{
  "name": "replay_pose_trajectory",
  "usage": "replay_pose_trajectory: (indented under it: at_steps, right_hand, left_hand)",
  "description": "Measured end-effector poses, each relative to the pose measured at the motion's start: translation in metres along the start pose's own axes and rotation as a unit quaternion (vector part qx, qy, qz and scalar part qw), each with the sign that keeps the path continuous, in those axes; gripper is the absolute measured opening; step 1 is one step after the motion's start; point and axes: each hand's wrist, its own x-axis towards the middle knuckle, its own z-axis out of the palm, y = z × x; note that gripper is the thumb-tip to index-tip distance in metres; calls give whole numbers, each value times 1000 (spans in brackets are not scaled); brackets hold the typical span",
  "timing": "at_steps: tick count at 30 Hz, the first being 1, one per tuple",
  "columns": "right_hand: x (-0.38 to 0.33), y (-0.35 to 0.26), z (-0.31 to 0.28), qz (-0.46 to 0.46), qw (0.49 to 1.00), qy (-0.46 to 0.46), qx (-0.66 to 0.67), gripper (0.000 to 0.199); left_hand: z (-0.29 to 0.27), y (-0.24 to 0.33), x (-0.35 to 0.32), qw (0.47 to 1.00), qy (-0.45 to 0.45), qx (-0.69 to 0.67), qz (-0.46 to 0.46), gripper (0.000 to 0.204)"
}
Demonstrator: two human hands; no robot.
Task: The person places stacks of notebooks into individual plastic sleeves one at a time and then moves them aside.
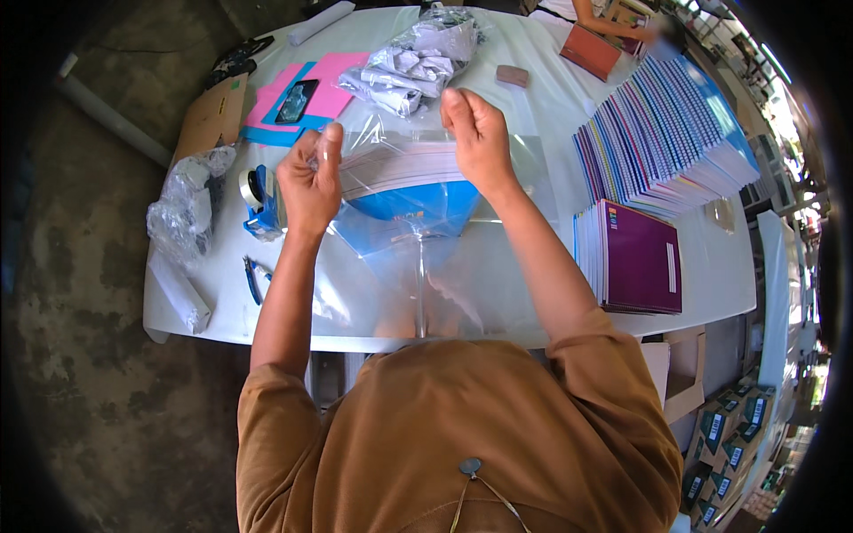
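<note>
Both my hands hold up a clear plastic bag [418, 258] over the white table [711, 284]. My left hand [311, 178] pinches the bag's top left edge and my right hand [475, 133] pinches the top right edge. Inside the bag sits a stack of notebooks [400, 182] with a blue cover showing under pale page edges. The bag's lower part hangs loose toward my chest.
A fanned stack of notebooks [666, 133] with a purple one [635, 258] in front lies at right. Crumpled plastic bags [418, 58] lie at the back, pink and blue sheets with a phone [298, 99] at back left, a tape dispenser [259, 202] at left. Another person's arm [604, 22] reaches in at the top.
</note>
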Motion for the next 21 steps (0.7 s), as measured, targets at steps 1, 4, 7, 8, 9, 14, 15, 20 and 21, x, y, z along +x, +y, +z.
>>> replay_pose_trajectory:
  at_steps: [1, 4, 7, 8, 9, 14, 15, 20, 21]
  right_hand:
    - [-1, -6, 1, -5, 1000, 1, 0, 30]
    - [-1, -22, 0, -97, 990, 67, 75, 36]
    - [14, -41, -9, -162, 972, 139, 99, 33]
    - [19, -49, -15, -205, 955, 196, 87, 31]
    - [20, -60, -25, -272, 927, 252, 56, 25]
    - [-93, -46, -8, -399, 902, -160, -45, 20]
    - [-111, -26, 4, -370, 891, -228, -131, 29]
    - [-81, -5, 29, -265, 873, -228, -340, 55]
    - [-71, -2, 32, -236, 858, -239, -388, 61]
  left_hand:
    - [0, 5, 8, 1000, 10, 3, -18, 26]
    - [0, 13, 20, 987, 135, -46, 69, 29]
    - [1, 15, 39, 980, 96, -110, 136, 26]
    - [-2, 22, 51, 970, 133, -128, 159, 24]
    - [-7, 30, 62, 958, 169, -145, 182, 22]
    - [-64, 32, 77, 950, 277, -126, 62, 45]
    - [-68, -8, 64, 973, 151, -163, 68, 55]
    - [-18, -36, -40, 988, -94, -90, -86, 70]
    - [-12, -37, -46, 988, -92, -86, -90, 70]
